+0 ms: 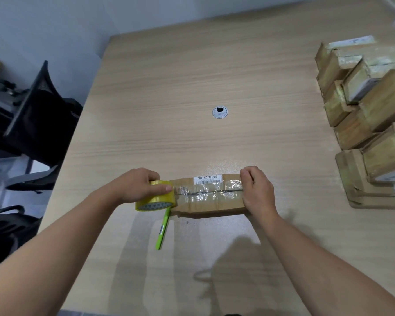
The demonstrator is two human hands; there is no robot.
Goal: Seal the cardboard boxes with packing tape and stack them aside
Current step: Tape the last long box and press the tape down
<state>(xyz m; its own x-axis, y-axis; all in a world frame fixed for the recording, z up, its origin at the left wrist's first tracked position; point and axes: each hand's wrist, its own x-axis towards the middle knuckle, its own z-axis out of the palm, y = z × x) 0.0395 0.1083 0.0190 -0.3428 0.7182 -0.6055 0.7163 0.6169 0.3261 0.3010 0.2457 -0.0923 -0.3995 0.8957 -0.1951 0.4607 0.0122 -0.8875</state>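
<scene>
cardboard box (205, 205) has right end hidden by gripping right hand (258, 192); left hand (137, 187) fingers clutch tape roll (156, 198).

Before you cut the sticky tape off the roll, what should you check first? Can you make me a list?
1. Clear tape strip covers the seam of the flat brown cardboard box: ok, though wrinkled.
2. Right hand grips the box's right end: ok.
3. Left hand grips the yellow roll of packing tape at the box's left end: ok.
4. Strip free of the roll: not ok, it joins it.
5. Green pen out of the way: not ok, its end lies at the roll.
6. Room on the pile of taped cardboard boxes: cannot tell, it runs out of view.
</scene>
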